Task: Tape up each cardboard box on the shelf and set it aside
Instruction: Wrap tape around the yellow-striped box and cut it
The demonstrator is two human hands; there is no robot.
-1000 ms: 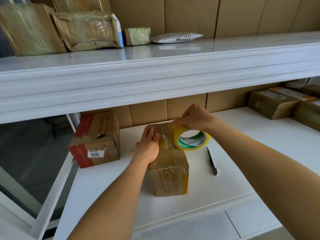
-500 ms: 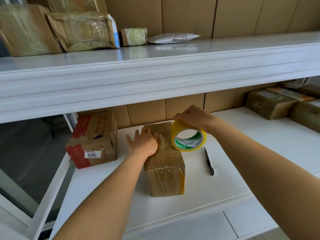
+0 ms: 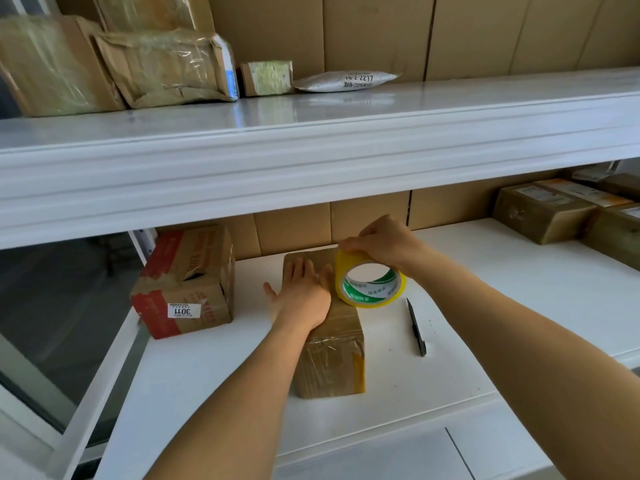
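One small cardboard box [image 3: 329, 355] stood on the lower shelf [image 3: 519, 289], the left hand [image 3: 303, 292] pressed flat on its top, fingers straight. The right hand [image 3: 381, 242] gripped one yellow tape roll [image 3: 369, 284] at the box's right edge — one black pen [image 3: 415, 327] lay just beside, and one red-printed box [image 3: 187, 282] stood to the left.

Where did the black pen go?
The pen lies on the lower white shelf, just right of the box being taped, below the tape roll.

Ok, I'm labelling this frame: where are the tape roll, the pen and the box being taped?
tape roll [image 3: 370, 299]: head view, on its green inner core.
pen [image 3: 415, 327]: head view, mid-barrel.
box [image 3: 330, 365]: head view, on its near face.
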